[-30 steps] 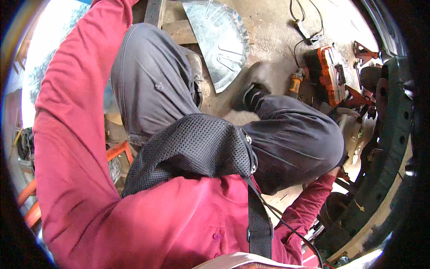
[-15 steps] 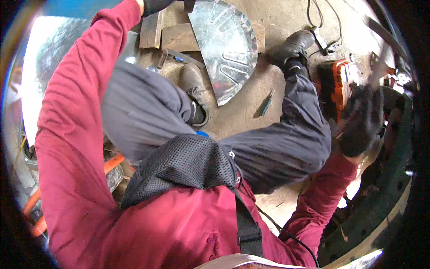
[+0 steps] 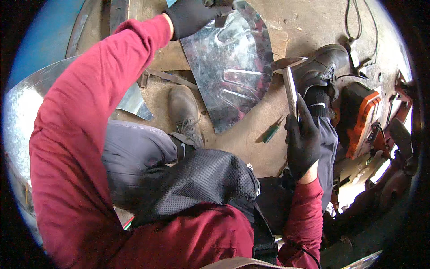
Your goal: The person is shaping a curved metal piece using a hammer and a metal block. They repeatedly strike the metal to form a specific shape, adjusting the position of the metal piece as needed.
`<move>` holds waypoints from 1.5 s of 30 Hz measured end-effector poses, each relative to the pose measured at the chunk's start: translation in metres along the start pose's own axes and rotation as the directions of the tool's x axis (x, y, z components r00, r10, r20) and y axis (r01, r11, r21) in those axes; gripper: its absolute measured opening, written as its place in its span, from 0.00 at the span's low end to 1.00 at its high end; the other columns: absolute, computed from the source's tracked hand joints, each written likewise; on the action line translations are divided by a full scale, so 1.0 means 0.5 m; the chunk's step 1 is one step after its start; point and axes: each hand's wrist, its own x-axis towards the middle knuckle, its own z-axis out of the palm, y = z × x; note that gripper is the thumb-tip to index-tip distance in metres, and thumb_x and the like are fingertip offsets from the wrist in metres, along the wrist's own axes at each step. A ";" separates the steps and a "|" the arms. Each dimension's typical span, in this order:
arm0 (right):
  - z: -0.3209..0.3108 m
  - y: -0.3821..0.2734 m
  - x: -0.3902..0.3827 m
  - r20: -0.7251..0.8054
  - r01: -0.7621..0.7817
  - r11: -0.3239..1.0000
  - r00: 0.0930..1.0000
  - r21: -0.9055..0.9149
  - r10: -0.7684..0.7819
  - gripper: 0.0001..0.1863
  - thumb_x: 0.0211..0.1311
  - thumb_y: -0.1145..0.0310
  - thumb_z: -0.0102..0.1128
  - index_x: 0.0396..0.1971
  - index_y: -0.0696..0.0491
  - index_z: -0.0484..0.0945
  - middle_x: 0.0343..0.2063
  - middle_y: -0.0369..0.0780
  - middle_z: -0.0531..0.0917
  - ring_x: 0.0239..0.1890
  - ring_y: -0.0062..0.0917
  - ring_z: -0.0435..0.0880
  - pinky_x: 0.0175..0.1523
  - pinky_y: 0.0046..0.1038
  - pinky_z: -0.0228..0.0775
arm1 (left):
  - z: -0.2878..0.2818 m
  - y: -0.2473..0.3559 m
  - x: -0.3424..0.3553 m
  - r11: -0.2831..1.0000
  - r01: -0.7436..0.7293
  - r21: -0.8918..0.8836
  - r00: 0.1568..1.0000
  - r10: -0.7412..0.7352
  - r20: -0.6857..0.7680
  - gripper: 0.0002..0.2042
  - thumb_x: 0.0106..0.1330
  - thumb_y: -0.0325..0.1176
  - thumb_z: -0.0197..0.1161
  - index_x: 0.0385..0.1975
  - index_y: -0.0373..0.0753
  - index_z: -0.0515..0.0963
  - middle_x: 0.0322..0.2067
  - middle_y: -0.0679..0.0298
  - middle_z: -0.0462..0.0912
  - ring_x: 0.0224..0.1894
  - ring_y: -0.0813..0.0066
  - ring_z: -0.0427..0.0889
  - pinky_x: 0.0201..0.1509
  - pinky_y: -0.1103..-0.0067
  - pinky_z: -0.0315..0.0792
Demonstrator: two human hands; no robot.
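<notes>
A fan-shaped piece of shiny sheet metal (image 3: 204, 74) with raised ribs and a curved edge lies on wood boards between my feet. My left hand (image 3: 193, 18), in a black glove, is at its far end. The fingers close around a dark object at the upper edge that I cannot make out. In my gloved right hand (image 3: 304, 143) is a hammer (image 3: 290, 87), gripped by its grey handle. Its narrow, pointed head is held up just right of the sheet's curved edge, apart from my left hand. A green-handled screwdriver (image 3: 271, 133) lies on the floor left of my right hand.
To the right stands a black and orange toolbox (image 3: 362, 121), with tools beyond it. A dark cable (image 3: 376, 40) runs across the floor at far right. Sheet metal (image 3: 40, 89) curves at far left, and a smaller offcut (image 3: 136, 103) lies by my left shoe (image 3: 182, 107).
My right hand has swung inward from the far right, bringing the hammer beside the sheet. My left hand has come lower and further right over the sheet's far end. The view has shifted.
</notes>
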 end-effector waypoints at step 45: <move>0.069 -0.001 0.011 0.104 -0.121 0.976 0.984 -0.183 0.142 0.27 0.79 0.71 0.53 0.74 0.59 0.66 0.31 0.45 0.84 0.30 0.20 0.81 0.39 0.26 0.74 | -0.009 -0.146 -0.036 0.849 -0.226 0.478 0.972 0.229 0.053 0.12 0.74 0.37 0.61 0.46 0.35 0.83 0.44 0.53 0.88 0.45 0.58 0.88 0.53 0.68 0.80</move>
